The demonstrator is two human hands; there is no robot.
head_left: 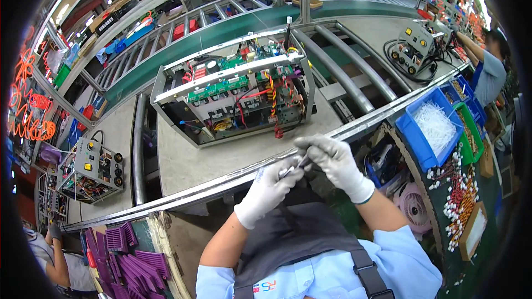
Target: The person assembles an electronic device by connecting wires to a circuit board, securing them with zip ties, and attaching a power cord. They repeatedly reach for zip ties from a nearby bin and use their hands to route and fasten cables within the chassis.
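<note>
My left hand [270, 187], in a white glove, is closed with fingertips pinched round a small slim greyish piece [302, 161]. My right hand [336, 167], also white-gloved, has its thumb and fingers pressed together at the other end of that piece. Its kind is too small to make out, and the fingers cover most of it. Both hands are over the near edge of the bench, in front of my dark apron. Just beyond them stands an open metal chassis [233, 97] with green circuit boards, red and yellow wires and a twisted cable hanging at its front.
Steel rollers [338, 72] flank the bench. A blue bin [429, 127] of white strips and a green bin [470, 133] lie to the right, near loose wire connectors [457, 205]. Purple plastic parts [130, 260] lie lower left. Finished-looking units [94, 169] stand either side; co-workers are at both ends.
</note>
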